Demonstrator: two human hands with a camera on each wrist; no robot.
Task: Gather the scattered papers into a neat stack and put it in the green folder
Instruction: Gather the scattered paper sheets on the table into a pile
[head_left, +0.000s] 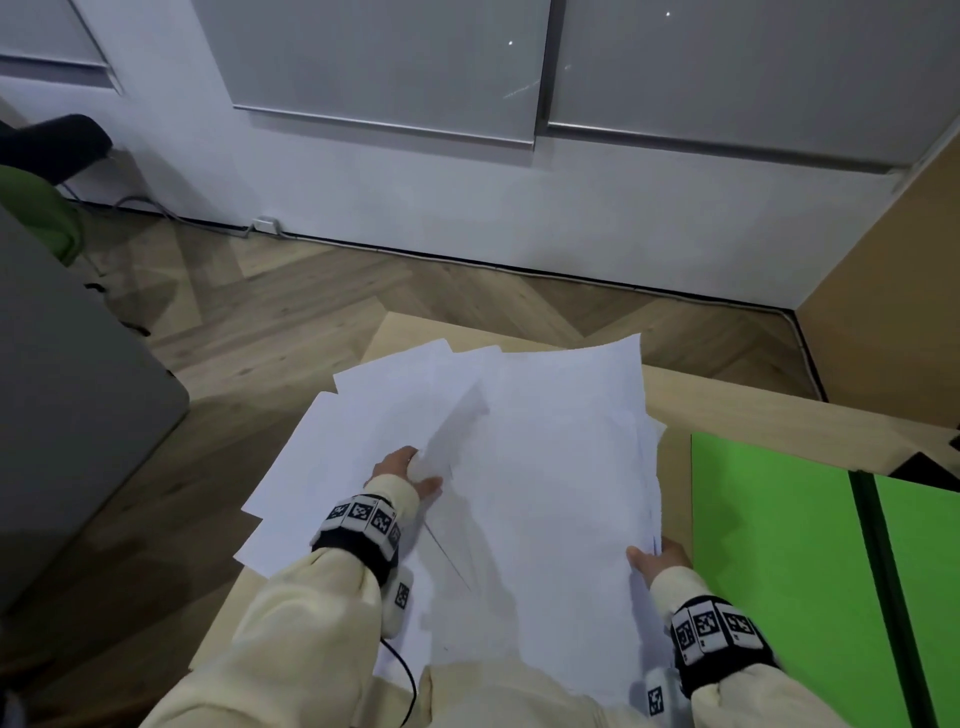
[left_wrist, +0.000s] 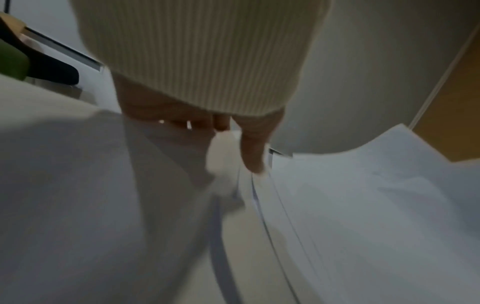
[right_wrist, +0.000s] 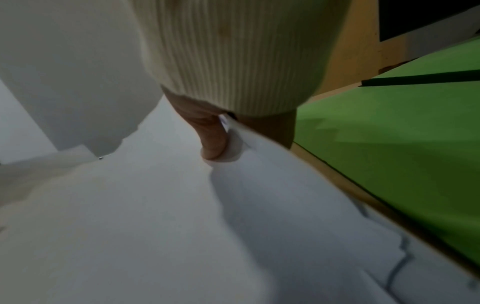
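While the papers (head_left: 519, 467) lie fanned across the light wooden bench (head_left: 727, 410), both hands work at their edges, seemingly to draw the loose sheets into one pile; the right hand (head_left: 657, 561) grasps the right-hand edge of the thicker bundle, thumb on top and fingers tucked beneath, a pinch the right wrist view confirms, with the thumb (right_wrist: 213, 144) pressed onto the top sheet and the paper's edge running under the cuff; this grip likely serves to anchor that side so the sheets can be squared against it. The left hand (head_left: 405, 470) sits nearer the middle of the spread, thumb lying over one sheet and fingers slipped under a lifted edge, so it too holds paper; in the left wrist view the fingers (left_wrist: 197, 123) curl down behind a raised sheet while the thumb (left_wrist: 253, 152) rests on the neighbouring layer; probably it is sliding the left-hand strays towards the bundle.

Several sheets at the left overhang the bench's edge and sit skewed, so the stack is far from neat; they could slip to the floor (head_left: 260, 312) if nudged carelessly.

The green folder (head_left: 769, 545) lies open and flat just to the right of the papers, its dark spine (head_left: 878, 571) showing, close to the right hand; its placement keeps the coming transfer short; nothing is in it yet.
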